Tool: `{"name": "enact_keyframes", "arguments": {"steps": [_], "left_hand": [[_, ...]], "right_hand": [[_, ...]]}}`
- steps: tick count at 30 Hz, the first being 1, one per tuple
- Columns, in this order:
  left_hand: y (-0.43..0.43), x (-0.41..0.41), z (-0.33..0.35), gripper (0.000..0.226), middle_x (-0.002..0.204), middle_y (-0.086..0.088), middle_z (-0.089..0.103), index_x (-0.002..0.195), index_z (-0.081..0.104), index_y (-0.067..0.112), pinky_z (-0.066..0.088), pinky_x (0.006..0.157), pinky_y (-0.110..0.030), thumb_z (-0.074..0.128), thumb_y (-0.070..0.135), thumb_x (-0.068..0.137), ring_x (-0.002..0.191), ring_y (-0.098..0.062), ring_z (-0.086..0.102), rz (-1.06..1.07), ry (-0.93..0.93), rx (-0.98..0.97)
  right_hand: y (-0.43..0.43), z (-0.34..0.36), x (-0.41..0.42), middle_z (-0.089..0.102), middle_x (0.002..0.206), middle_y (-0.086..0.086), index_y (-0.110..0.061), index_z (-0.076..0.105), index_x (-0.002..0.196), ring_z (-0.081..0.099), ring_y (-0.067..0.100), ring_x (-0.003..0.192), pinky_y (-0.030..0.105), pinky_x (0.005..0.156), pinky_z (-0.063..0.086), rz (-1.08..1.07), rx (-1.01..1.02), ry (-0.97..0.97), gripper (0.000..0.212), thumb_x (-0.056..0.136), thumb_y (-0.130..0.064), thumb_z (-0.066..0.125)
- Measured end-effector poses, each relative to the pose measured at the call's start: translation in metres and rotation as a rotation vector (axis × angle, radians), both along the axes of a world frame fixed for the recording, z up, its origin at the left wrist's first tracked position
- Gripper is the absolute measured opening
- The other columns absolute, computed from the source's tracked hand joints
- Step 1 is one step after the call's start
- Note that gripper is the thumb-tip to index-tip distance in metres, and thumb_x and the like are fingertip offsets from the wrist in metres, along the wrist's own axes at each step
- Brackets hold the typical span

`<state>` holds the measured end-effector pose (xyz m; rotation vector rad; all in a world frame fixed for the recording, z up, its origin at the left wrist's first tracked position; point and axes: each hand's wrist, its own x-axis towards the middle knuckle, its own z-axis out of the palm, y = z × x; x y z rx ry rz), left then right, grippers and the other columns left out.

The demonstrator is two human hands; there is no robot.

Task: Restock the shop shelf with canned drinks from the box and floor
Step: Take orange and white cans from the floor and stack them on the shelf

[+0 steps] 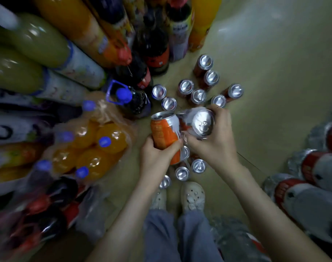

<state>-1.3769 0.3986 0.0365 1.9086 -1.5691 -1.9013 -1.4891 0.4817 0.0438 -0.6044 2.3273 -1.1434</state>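
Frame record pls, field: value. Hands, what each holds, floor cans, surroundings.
left hand: grips orange can, tilted
right hand: grips second can, top facing camera
floor cans: upright, loose group ahead of the hands; a few more near the shoes
left side: wrapped pack of orange bottles; large bottles beyond it
right side: wrapped bottles with red labels

The person is wearing loose blue-grey fabric trousers (159, 233) and cream perforated rubber clogs (192, 197) studded with small charms; the forearms are showing bare down to the left hand (157, 155) and right hand (216, 138).
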Motion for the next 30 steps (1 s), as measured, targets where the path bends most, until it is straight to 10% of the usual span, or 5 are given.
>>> {"name": "enact_keyframes", "arguments": {"steps": [10, 17, 30], "left_hand": [[-0.031, 0.011, 0.313, 0.042, 0.081, 0.003, 0.074, 0.089, 0.068, 0.015, 0.051, 0.074, -0.034, 0.08, 0.031, 0.052, 0.078, -0.015, 0.069, 0.104, 0.342, 0.023], [-0.052, 0.049, 0.509, 0.035, 0.085, -0.001, 0.075, 0.096, 0.065, 0.012, 0.058, 0.071, -0.03, 0.077, 0.016, 0.064, 0.08, -0.016, 0.071, 0.098, 0.604, -0.13], [-0.054, 0.15, 0.715, 0.054, 0.099, -0.001, 0.074, 0.11, 0.062, 0.016, 0.054, 0.085, -0.039, 0.074, 0.033, 0.06, 0.093, -0.019, 0.07, 0.156, 0.639, -0.555]], "right_hand": [[-0.017, 0.318, -0.001, 0.065, 0.096, 0.002, -0.015, 0.046, 0.103, 0.065, 0.012, 0.082, 0.031, 0.077, 0.052, -0.441, -0.485, -0.692, 0.048, 0.065, -0.019, 0.075], [-0.029, 0.475, 0.021, 0.065, 0.12, 0.014, -0.005, 0.055, 0.126, 0.06, 0.03, 0.113, 0.041, 0.098, 0.047, 0.124, -0.499, -0.966, 0.063, 0.071, -0.028, 0.073], [-0.081, 0.688, 0.069, 0.063, 0.119, 0.021, -0.001, 0.053, 0.126, 0.06, 0.036, 0.106, 0.05, 0.098, 0.045, 0.839, -0.548, -0.74, 0.054, 0.079, -0.026, 0.062]]}}
